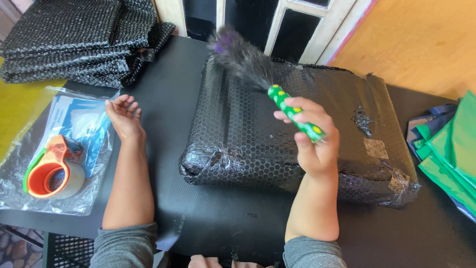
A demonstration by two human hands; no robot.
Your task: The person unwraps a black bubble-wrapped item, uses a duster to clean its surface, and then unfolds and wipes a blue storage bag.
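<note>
1. Centre: parcel (297, 134) wrapped in glossy black honeycomb-patterned bubble wrap.
2. Upper centre: duster (277, 84) with grey-purple feathers and a green handle with yellow flowers.
3. Lower left: orange tape dispenser (49, 171).
4. Right edge: green bags (453, 149).

Bright, even daylight, no hard shadows. Glare in small white flecks on the black wrapped parcel (297, 124), strongest along its near left corner and on the crinkled film at its right end. Soft sheen on the clear bag (29, 193) left of the parcel. Motion blur on the duster (243, 59) above the parcel, feathers smeared. Sharp focus on the right hand (312, 144). Slight wide-angle bending at frame edges.
</note>
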